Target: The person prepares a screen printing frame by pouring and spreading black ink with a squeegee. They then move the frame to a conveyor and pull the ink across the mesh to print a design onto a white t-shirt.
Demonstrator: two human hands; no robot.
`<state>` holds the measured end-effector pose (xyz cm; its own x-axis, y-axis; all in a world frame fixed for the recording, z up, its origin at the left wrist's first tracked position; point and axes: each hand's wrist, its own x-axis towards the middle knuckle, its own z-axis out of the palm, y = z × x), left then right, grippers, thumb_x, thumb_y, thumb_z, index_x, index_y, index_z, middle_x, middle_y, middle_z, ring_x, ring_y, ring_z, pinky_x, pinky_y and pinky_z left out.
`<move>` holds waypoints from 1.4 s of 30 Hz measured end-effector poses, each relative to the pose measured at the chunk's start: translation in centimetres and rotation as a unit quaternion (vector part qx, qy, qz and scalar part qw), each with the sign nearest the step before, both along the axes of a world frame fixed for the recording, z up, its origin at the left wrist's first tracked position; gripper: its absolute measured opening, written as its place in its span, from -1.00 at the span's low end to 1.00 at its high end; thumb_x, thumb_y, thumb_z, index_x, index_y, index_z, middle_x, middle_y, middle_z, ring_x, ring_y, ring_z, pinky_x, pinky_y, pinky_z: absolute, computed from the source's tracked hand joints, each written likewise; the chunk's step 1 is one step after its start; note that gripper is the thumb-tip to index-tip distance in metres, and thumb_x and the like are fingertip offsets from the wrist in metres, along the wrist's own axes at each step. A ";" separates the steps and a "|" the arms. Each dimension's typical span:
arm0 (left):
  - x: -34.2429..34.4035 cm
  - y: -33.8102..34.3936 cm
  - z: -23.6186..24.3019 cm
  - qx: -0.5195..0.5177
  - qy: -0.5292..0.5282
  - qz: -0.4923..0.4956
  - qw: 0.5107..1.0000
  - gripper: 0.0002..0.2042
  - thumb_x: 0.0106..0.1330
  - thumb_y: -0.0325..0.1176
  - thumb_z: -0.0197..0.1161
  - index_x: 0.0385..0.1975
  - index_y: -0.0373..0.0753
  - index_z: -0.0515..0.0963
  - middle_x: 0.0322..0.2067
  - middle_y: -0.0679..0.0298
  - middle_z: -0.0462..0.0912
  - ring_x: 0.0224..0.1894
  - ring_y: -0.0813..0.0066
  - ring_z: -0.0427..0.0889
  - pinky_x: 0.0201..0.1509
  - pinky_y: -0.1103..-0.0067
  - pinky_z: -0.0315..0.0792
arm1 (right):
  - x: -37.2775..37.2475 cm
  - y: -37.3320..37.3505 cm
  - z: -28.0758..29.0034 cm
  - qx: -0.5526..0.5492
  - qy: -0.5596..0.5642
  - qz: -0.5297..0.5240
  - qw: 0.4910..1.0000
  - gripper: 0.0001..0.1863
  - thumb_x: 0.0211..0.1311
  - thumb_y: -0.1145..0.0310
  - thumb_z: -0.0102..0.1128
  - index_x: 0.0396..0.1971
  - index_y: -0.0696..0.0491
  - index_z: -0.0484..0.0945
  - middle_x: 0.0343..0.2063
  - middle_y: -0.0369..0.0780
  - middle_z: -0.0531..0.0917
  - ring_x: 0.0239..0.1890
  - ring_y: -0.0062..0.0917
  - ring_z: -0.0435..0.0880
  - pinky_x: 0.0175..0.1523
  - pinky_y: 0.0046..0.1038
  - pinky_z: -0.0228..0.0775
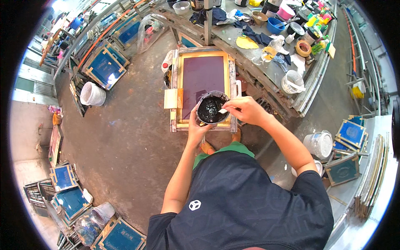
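Observation:
A round tub (211, 92) of glossy black ink (208, 107) is held over the near end of a screen-printing frame (227, 68). My left hand (196, 128) wraps round the tub's near left side from below. Pinched in my right hand (246, 109) is a small white utensil (223, 111), its lower end dipping into the ink; its full shape is hidden. Under the tub, the frame's dark purple mesh (203, 73) is bordered by yellowish tape. A light wooden block (171, 98) rests across the frame's left edge.
A cluttered worktable (250, 62) stands at the far right, with bottles, bowls, cloths and a tape roll (303, 48). A white bucket (291, 81) sits near its corner. Another bucket (93, 94) and several blue screens (104, 66) lean at the left. A lidded pail (318, 144) stands at the right.

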<state>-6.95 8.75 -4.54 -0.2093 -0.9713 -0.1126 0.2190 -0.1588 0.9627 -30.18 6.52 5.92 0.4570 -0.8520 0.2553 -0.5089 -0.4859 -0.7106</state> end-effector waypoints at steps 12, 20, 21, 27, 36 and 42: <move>0.3 -0.7 -2.0 -0.026 -0.015 -0.009 1.000 -0.09 -0.11 -0.44 0.61 0.31 -0.27 0.23 0.20 0.17 0.44 0.23 0.30 0.47 0.34 0.38 0.36 | -0.3 -1.4 -2.4 0.076 -0.012 -0.021 0.997 -0.79 0.33 0.35 0.17 -0.18 0.14 0.69 -0.30 -0.05 0.74 -0.22 -0.24 0.75 -0.06 -0.31 0.56; 0.1 -1.7 -2.9 -0.081 -0.051 -0.005 0.995 -0.15 -0.12 -0.50 0.62 0.24 -0.29 0.28 0.11 0.17 0.51 0.15 0.33 0.54 0.26 0.42 0.43 | -1.0 -3.3 -3.1 -0.023 0.037 -0.076 0.996 -0.77 0.34 0.32 0.16 -0.18 0.14 0.67 -0.30 -0.08 0.75 -0.20 -0.21 0.73 -0.09 -0.26 0.54; 0.5 -1.8 -3.7 -0.086 -0.057 0.005 0.995 -0.15 -0.12 -0.49 0.63 0.24 -0.29 0.29 0.10 0.17 0.51 0.14 0.33 0.54 0.25 0.43 0.43 | -0.9 -3.2 -3.2 -0.005 0.036 -0.066 0.997 -0.77 0.34 0.32 0.16 -0.19 0.14 0.68 -0.31 -0.08 0.75 -0.21 -0.21 0.73 -0.09 -0.26 0.54; 0.0 -1.5 -3.3 -0.074 -0.080 -0.010 0.994 -0.11 -0.13 -0.51 0.64 0.26 -0.31 0.24 0.14 0.14 0.46 0.18 0.29 0.51 0.28 0.41 0.43 | 1.4 -2.4 -5.2 0.021 -0.069 -0.041 0.997 -0.78 0.34 0.31 0.18 -0.25 0.13 0.70 -0.38 -0.09 0.73 -0.25 -0.17 0.71 -0.10 -0.25 0.52; 0.6 -1.4 -4.0 -0.086 -0.074 0.037 0.993 -0.13 -0.11 -0.50 0.63 0.27 -0.30 0.26 0.12 0.16 0.50 0.14 0.33 0.53 0.25 0.46 0.42 | 1.6 -2.7 -5.3 0.083 -0.019 -0.066 0.994 -0.77 0.26 0.32 0.19 -0.25 0.13 0.73 -0.33 -0.03 0.75 -0.20 -0.20 0.75 -0.06 -0.28 0.55; 1.0 -1.4 -4.3 -0.084 -0.092 0.031 0.992 -0.11 -0.13 -0.49 0.65 0.26 -0.31 0.26 0.10 0.15 0.51 0.13 0.34 0.54 0.23 0.47 0.42 | 1.4 -4.0 -5.9 -0.041 -0.024 -0.127 0.991 -0.80 0.28 0.31 0.24 -0.25 0.11 0.73 -0.39 -0.07 0.75 -0.33 -0.29 0.76 -0.20 -0.35 0.56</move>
<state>-5.94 7.40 -8.83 -0.1388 -0.9901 0.0210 0.0415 0.0154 0.9990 -28.75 2.51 0.05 0.2166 -0.9134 0.3446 -0.5894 -0.4037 -0.6997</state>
